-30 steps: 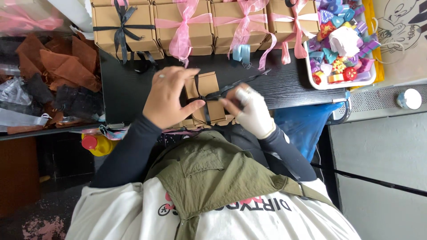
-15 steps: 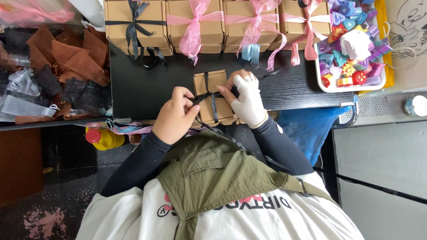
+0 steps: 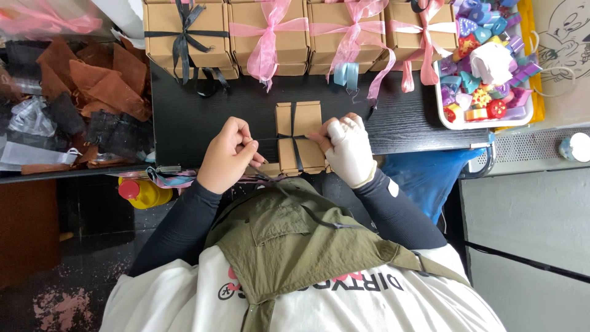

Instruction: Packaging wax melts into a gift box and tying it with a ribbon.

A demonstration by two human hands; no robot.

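A small brown cardboard box (image 3: 298, 136) lies on the black table (image 3: 203, 117) near its front edge. A thin black ribbon (image 3: 294, 132) crosses the box lengthwise and sideways. My bare left hand (image 3: 228, 155) is to the left of the box and pinches one ribbon end, which is stretched taut toward the box. My right hand (image 3: 347, 149), in a white glove, rests against the box's right side and pinches the other ribbon end there. A loose ribbon tail hangs down over my olive vest.
Tied brown boxes line the back of the table: one with a black bow (image 3: 184, 31), others with pink bows (image 3: 267, 31). A white tray of small colourful pieces (image 3: 482, 61) stands at the right, brown and black scraps (image 3: 92, 80) at the left. A yellow bottle (image 3: 144, 192) sits below the table edge.
My hands were together over the top of the box working the ribbon. They have moved apart to the box's left and right sides, pulling the ribbon taut.
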